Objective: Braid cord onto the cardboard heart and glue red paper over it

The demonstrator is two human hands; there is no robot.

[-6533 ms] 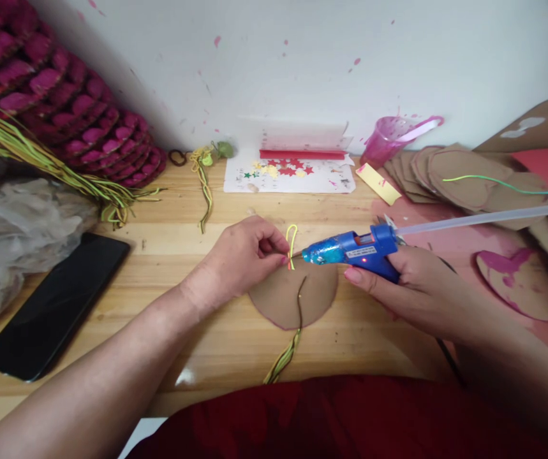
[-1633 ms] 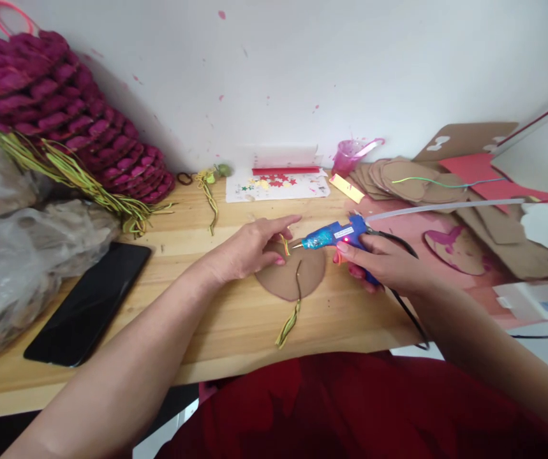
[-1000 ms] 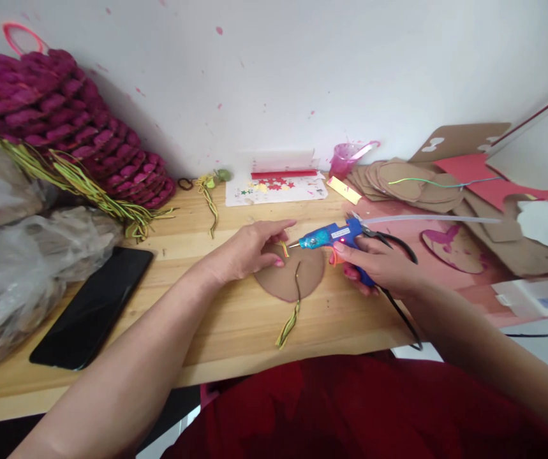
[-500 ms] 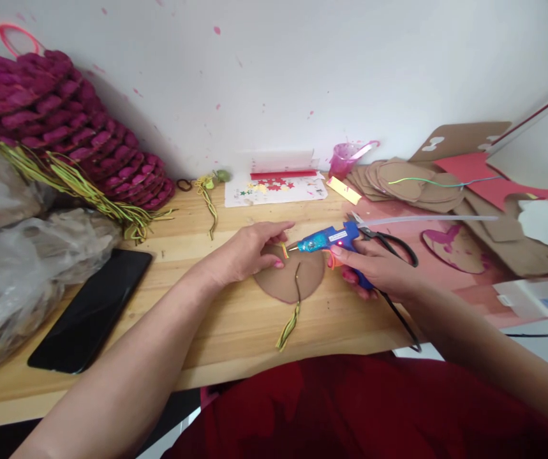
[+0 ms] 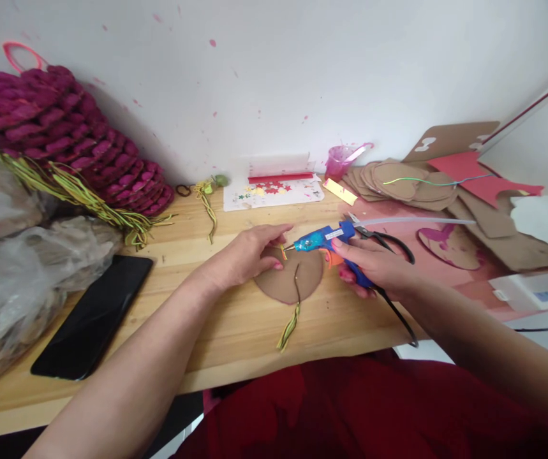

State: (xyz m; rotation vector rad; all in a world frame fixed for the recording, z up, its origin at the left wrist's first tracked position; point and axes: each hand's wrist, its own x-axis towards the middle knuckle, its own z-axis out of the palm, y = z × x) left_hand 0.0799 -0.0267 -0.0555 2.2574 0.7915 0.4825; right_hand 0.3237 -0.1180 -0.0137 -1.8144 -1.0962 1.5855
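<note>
A round cardboard disc (image 5: 286,288) lies on the wooden table, with a thin cord ending in a yellow-green tassel (image 5: 289,326) across its lower part. My left hand (image 5: 249,255) rests over the disc's upper left side, its thumb and index finger spread apart. Between them a short yellow cord (image 5: 284,253) shows; whether hidden fingers pin it I cannot see. My right hand (image 5: 372,261) grips a blue hot glue gun (image 5: 335,236) by its handle. The nozzle points left, at or very close to the yellow cord. A long clear glue stick (image 5: 412,220) sticks out behind.
Black-handled cutters (image 5: 395,245) lie just behind my right hand. Stacked cardboard pieces (image 5: 398,182), a pink cup (image 5: 338,162) and a sheet of star stickers (image 5: 274,197) stand along the back. At left are a phone (image 5: 94,315), a plastic bag (image 5: 82,245) and a magenta woven piece (image 5: 82,140).
The glue gun has shifted slightly left, its nozzle closer to the yellow cord. My right thumb now covers the gun's small red light. My left hand has barely moved, and the view has shifted slightly.
</note>
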